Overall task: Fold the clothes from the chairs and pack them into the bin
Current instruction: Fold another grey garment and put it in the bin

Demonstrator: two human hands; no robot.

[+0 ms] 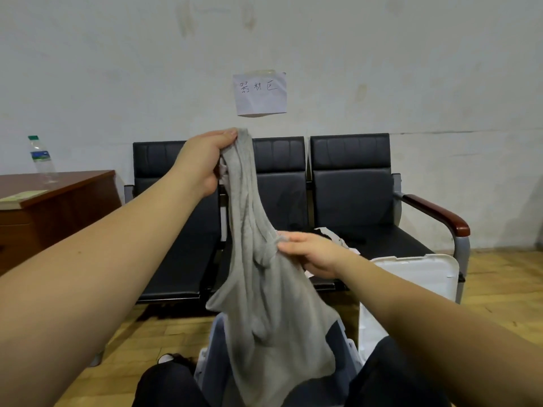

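A grey garment (pixel 264 304) hangs in front of me, bunched at the top. My left hand (pixel 205 160) grips its upper end, raised in front of the chair backs. My right hand (pixel 308 254) pinches the cloth about halfway down. The garment's lower part drapes into a pale blue-grey bin (pixel 349 348) that stands between my knees; most of the bin's inside is hidden by the cloth. Behind it a row of black chairs (pixel 352 186) stands against the wall. A white and dark piece of clothing (pixel 332 235) lies on a seat, partly hidden by my right hand.
The bin's white lid (pixel 420 274) stands propped to the right of the bin. A brown wooden desk (pixel 58 201) with a plastic water bottle (pixel 41 157) is at the left. A paper note (pixel 260 94) hangs on the wall. The floor is wood.
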